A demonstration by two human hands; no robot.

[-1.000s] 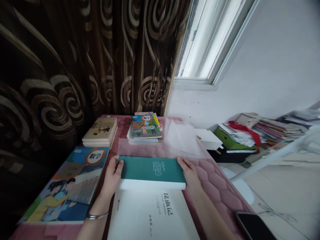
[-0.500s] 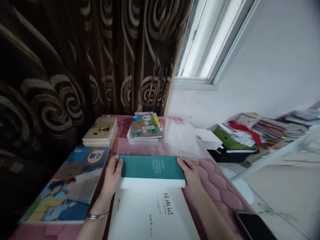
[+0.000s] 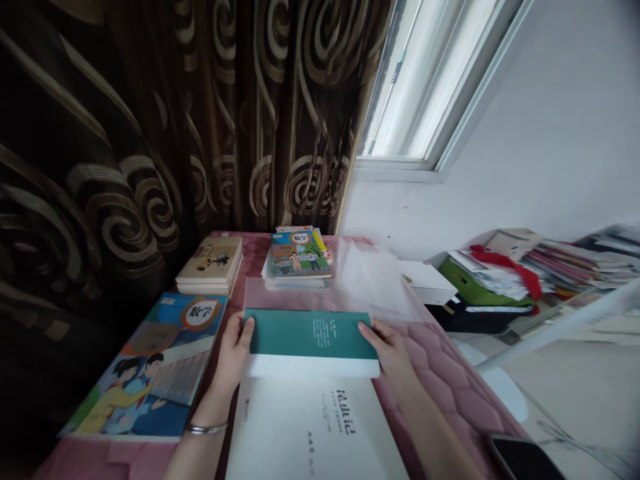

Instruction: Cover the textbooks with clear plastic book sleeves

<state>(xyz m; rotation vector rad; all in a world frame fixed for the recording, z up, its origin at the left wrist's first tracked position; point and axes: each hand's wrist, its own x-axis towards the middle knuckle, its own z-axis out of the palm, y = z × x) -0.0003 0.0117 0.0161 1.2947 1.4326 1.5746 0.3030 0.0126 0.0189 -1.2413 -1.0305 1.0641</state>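
Note:
An opened book [image 3: 310, 420] with a white title page lies in front of me. Its green cover flap [image 3: 310, 335], with a white strip along the near side, stretches across the top of the page. My left hand [image 3: 237, 343] grips the flap's left end, thumb on top; a silver bangle circles that wrist. At the right end my right hand [image 3: 385, 343] pinches the same flap, its thumb also on top. Fingers under the flap are hidden. Just beyond, a clear plastic sheet [image 3: 295, 295] lies flat, its near part running under the flap.
A blue maths textbook [image 3: 165, 360] lies left of my left arm. Behind it sit a stack of tan books [image 3: 210, 261] and another textbook pile [image 3: 301, 257]. More clear film [image 3: 367, 277] and a white box [image 3: 427, 280] are at the back right. A phone [image 3: 523, 457] rests near right.
The whole view has shifted slightly, so things appear a little further right. Both hands keep their hold on the green flap, and its position over the book looks much the same.

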